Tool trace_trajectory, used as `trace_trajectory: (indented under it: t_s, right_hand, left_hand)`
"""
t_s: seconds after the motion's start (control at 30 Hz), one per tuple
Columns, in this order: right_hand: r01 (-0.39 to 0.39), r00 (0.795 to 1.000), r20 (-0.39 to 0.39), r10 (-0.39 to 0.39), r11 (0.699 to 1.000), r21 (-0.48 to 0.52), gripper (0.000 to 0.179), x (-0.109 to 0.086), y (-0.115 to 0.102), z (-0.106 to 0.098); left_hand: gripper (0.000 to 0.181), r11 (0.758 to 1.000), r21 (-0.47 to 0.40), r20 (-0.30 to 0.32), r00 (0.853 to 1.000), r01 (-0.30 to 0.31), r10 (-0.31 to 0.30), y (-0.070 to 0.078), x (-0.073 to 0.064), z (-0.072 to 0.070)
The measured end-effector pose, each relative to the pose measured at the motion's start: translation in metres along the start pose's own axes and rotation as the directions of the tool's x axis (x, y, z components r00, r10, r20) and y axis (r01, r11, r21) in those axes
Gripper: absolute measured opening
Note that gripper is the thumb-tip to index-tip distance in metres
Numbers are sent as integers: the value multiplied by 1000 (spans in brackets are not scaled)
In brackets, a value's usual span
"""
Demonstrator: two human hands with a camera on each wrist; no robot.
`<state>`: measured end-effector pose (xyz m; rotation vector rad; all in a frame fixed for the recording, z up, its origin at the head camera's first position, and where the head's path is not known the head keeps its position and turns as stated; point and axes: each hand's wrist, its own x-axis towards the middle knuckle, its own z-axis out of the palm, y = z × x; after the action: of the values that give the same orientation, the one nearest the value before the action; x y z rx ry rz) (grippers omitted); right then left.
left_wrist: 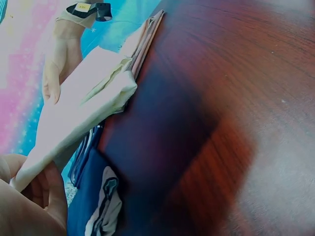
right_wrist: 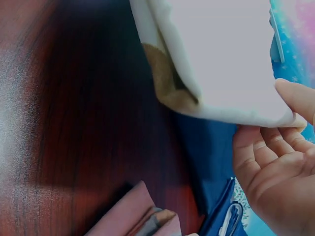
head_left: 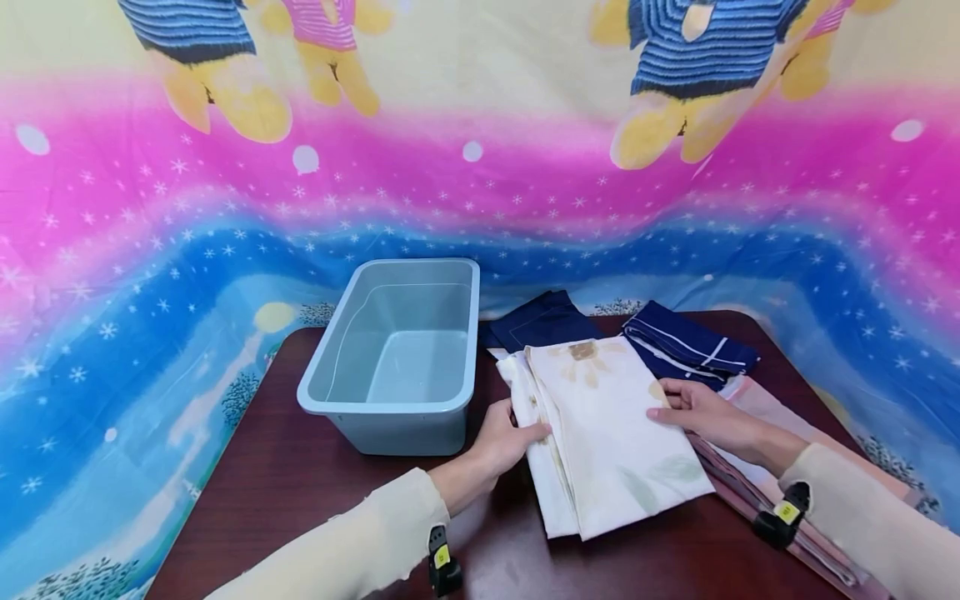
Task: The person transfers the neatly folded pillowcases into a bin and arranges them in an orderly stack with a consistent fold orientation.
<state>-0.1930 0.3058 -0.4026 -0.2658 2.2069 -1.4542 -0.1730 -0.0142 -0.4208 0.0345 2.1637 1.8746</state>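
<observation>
A folded white cloth (head_left: 611, 442) with a pale flower-and-leaf print is held between my two hands, raised off the table in both wrist views. My left hand (head_left: 501, 442) pinches its left edge, thumb on top and fingers underneath. On the opposite edge, my right hand (head_left: 712, 421) grips the cloth the same way, as the right wrist view shows with the thumb above and fingers (right_wrist: 268, 152) below. Its layers show as a thick fold (left_wrist: 83, 120) in the left wrist view. Left of the cloth stands a grey-blue plastic tub (head_left: 397, 408) with nothing in it.
Behind the cloth lie a dark navy folded cloth (head_left: 543, 321) and a navy one with white lines (head_left: 686, 342). A pink folded cloth (head_left: 780, 417) lies under the right forearm. The dark wooden table (head_left: 247, 500) meets a printed curtain (head_left: 150, 275) at the back.
</observation>
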Motion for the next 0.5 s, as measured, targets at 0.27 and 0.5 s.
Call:
trace_trajectory:
  t_s: [0.27, 0.5]
  right_hand:
    - [10, 1000, 11, -10, 1000, -5, 62, -4, -5, -4]
    - [29, 1000, 11, -28, 999, -18, 50, -7, -13, -5]
  left_hand:
    - [34, 1000, -1, 20, 1000, 3, -3, 15, 0, -4]
    - [32, 999, -37, 83, 997, -6, 10, 32, -7, -10]
